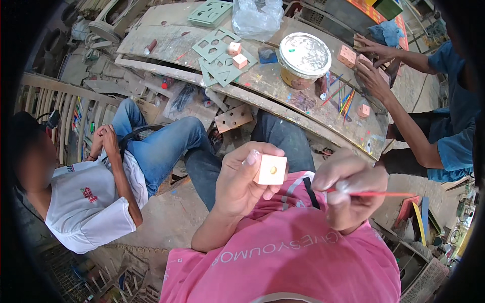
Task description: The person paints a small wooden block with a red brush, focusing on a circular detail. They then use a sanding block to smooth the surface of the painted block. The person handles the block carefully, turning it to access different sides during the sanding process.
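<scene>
My left hand grips a small pale wooden cube between thumb and fingers, held up above my lap. The cube's facing side bears one round yellowish dot. Just to the right, my right hand pinches a thin red-handled paintbrush; its handle points right and its tip points left toward the cube, with a gap between. The brush tip itself is too small to make out clearly.
A paint-stained workbench holds green stencil plates with two cubes, a lidded white bucket, several thin brushes and another cube. A seated person is at left; a co-worker's hands handle wooden blocks at right.
</scene>
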A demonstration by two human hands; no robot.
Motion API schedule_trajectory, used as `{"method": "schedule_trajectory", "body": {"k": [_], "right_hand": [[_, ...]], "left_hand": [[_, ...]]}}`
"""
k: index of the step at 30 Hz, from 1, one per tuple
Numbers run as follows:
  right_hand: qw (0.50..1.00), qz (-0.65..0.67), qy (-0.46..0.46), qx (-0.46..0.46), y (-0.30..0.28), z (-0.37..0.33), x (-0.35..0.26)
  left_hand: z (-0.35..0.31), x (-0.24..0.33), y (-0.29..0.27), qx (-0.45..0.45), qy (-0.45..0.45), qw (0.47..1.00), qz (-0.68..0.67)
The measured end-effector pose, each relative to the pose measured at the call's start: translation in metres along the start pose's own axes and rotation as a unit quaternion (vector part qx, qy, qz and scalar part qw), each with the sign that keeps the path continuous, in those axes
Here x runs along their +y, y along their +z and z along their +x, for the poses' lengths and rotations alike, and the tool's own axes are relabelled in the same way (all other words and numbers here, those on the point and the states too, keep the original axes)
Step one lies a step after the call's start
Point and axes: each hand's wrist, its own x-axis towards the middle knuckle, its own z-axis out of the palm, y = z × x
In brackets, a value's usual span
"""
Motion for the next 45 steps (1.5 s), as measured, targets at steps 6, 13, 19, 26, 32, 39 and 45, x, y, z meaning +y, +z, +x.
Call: {"method": "schedule_trajectory", "body": {"k": [6, 13, 19, 26, 32, 39, 45], "right_hand": [[0.993, 0.093, 0.034, 0.057, -0.006, -0.002, 0.015], [0.979, 0.167, 0.076, 0.089, 0.002, -0.010, 0.017], [0.975, 0.003, 0.219, 0.027, 0.008, -0.005, 0.018], [0.946, 0.101, 0.242, 0.191, 0.008, 0.006, 0.021], [0.954, 0.150, 0.215, 0.146, 0.000, -0.004, 0.016], [0.959, 0.117, 0.253, 0.057, 0.002, -0.010, 0.016], [0.947, 0.087, 0.252, 0.181, 0.001, -0.007, 0.026]], "left_hand": [[0.000, 0.001, 0.001, -0.050, 0.014, 0.999, 0.005], [0.000, 0.001, 0.005, -0.060, 0.019, 0.998, 0.023], [0.000, -0.005, 0.019, 0.037, 0.018, 0.988, 0.150], [-0.001, -0.005, 0.011, -0.024, -0.036, 0.999, 0.031], [0.003, -0.008, 0.013, -0.029, 0.008, 0.999, 0.022], [0.002, -0.012, 0.004, -0.035, 0.098, 0.981, 0.161], [0.000, -0.013, 0.012, -0.038, 0.169, 0.955, 0.239]]}}
